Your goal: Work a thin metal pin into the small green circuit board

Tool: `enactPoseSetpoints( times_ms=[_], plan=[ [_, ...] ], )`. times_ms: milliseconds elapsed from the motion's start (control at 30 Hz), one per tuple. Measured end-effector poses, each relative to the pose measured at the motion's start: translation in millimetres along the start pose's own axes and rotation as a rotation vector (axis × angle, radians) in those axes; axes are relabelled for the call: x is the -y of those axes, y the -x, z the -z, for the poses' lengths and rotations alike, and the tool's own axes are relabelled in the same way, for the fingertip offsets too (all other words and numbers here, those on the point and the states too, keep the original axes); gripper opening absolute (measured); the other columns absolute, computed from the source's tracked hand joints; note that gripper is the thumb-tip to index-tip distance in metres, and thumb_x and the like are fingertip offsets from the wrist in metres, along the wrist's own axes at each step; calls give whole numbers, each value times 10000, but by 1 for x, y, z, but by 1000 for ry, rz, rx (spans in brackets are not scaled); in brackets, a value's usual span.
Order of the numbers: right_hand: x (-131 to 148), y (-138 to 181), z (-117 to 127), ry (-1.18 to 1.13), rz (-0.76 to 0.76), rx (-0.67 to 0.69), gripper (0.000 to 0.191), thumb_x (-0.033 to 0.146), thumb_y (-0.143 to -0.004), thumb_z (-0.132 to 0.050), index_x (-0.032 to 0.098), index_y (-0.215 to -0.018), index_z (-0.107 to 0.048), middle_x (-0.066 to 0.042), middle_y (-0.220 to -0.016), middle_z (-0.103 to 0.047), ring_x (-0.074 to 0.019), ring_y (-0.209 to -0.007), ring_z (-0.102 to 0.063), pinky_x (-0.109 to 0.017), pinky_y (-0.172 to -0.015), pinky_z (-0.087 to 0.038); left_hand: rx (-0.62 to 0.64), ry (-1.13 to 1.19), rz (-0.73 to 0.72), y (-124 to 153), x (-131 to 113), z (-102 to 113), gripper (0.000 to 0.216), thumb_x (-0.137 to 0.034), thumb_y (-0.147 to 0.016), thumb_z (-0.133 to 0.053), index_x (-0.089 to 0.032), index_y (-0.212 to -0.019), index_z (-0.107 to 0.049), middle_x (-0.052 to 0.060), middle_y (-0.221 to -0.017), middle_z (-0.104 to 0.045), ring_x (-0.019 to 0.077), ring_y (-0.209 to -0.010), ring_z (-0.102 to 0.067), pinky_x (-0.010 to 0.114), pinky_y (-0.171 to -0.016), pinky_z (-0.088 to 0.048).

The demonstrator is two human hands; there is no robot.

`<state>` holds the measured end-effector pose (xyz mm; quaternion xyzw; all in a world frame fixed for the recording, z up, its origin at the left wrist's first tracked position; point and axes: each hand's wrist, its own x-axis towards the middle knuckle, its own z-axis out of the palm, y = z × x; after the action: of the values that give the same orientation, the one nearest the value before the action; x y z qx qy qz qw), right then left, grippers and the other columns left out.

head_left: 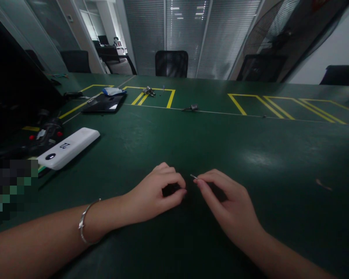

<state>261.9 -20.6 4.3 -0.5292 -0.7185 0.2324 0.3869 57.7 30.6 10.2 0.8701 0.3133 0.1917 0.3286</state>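
Note:
Over the dark green tabletop (163, 143), my two hands are close together but apart. My right hand (232, 205) pinches a small thin metal piece (193, 176) between thumb and forefinger. Its silvery tip points left, toward my other hand; its exact kind is too small to tell. My left hand (159, 190) is closed, thumb and forefinger curled almost tip to tip, and whatever they may hold is hidden or too small to see. A silver bracelet (82, 224) circles the left wrist.
A white oblong device (72, 147) lies at left, beside a dark gadget with red knobs (48, 133). Farther back are a black flat case (104, 104) with a blue-white packet (113, 91), metal parts (149, 91), and a small motor-like part (193, 107). Yellow tape (171, 99) marks the table.

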Motion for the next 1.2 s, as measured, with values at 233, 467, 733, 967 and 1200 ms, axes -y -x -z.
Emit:
enactPoseSetpoints(
  times_ms=[233, 467, 733, 967, 1200],
  plan=[
    [-2, 1, 0, -14, 6, 13, 136, 227, -936, -547, 212, -879, -669, -11, -823, -652, -157, -764, -619, -286, -668, -469, 21, -31, 13, 0, -2, -3, 89, -194, -884, -562, -172, -810, -606, 0, -767, -599, 170, -781, -511, 313, -765, -367],
    [-2, 0, 1, -20, 0, 32, 147, 225, -942, -536, 201, -876, -666, -17, -829, -650, -156, -764, -614, -290, -676, -469, 3, -71, 39, -1, -3, -5, 127, -290, -914, -588, -181, -901, -652, 44, -933, -605, 211, -917, -512, 350, -818, -383],
    [-1, -1, 2, 63, 18, 147, 143, 213, -939, -508, 202, -931, -650, -32, -861, -648, -176, -776, -603, -319, -674, -459, -66, -70, 83, 1, -6, -6, 106, -201, -936, -502, -175, -980, -595, 50, -982, -583, 208, -943, -507, 355, -827, -404],
    [9, 3, -1, 221, 146, 303, 225, 172, -835, -587, 205, -1054, -625, -53, -952, -638, -226, -846, -565, -377, -719, -424, 230, -312, 115, 7, -26, 20, 391, -332, -792, -659, -164, -1124, -537, 93, -1077, -556, 278, -948, -505, 463, -847, -409],
    [8, 3, -2, 276, 153, 362, 175, 158, -849, -582, 225, -998, -642, -34, -925, -631, -213, -815, -545, -357, -684, -390, 201, -250, 100, 4, -13, 16, 271, -350, -806, -685, -161, -956, -561, 67, -973, -559, 250, -888, -524, 403, -775, -454]
  ],
)
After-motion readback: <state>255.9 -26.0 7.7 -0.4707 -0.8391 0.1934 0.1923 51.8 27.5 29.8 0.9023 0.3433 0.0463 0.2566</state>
